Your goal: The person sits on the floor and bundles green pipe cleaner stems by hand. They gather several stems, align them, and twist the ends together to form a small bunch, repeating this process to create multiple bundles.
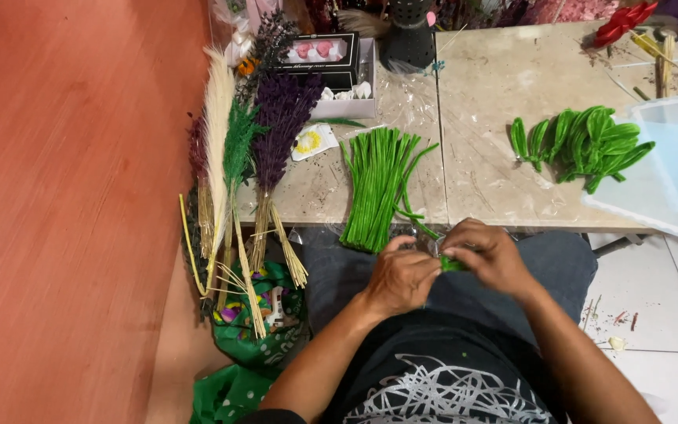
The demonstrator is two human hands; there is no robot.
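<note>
My left hand (400, 276) and my right hand (486, 253) meet over my lap, both pinching a small piece of green fuzzy wire (452, 265) between the fingertips. A thin green strand runs from it up toward the table edge. Just ahead, a bundle of straight green fuzzy stems (377, 188) lies on the low stone table (496, 86), hanging over its near edge. Farther right on the table sits a pile of bent green leaf-shaped loops (586, 145).
Dried purple, green and cream stalks (256, 149) stand in a green bag (256, 334) at my left knee. A black and white box (331, 67), a black perforated holder (410, 31), a pale translucent sheet (672, 169) and a red flower (621, 23) are on or near the table.
</note>
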